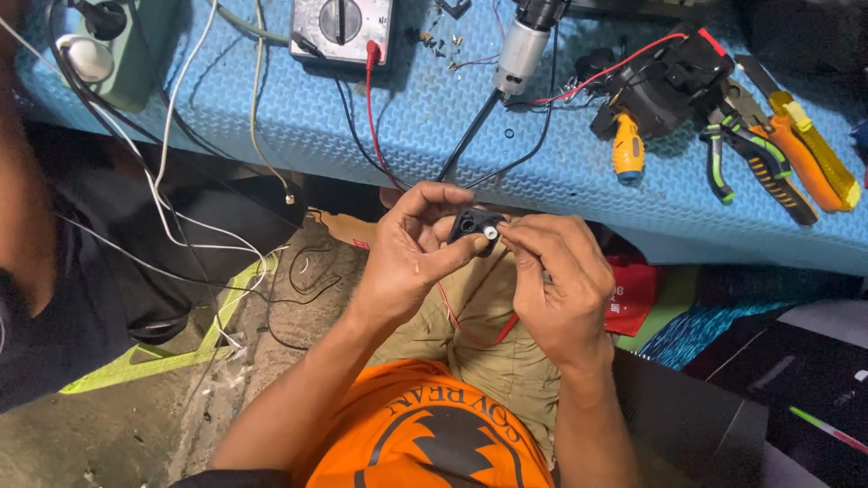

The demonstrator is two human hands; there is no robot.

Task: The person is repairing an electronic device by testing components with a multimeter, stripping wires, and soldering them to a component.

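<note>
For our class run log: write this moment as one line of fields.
left hand: grips small black part | right hand: fingertips at its white round piece | red wire: hangs below | blue mat: pliers, multimeter

A worktable (579,172) covered by a light blue ribbed mat runs across the top from ten o'clock to three o'clock, its front edge slanting down toward the right. Below it, from seven to nine o'clock, lies a rough grey concrete floor (108,434), dusty and scattered with scraps. A yellow-green strip (154,361) crosses that floor diagonally at about eight o'clock. Deep shadow (226,217) sits under the table edge around ten o'clock. At four o'clock a dark flat panel (796,380) lies beside blue patterned matting (714,325). The light is even and soft, with no hard shadows on the mat.
</note>
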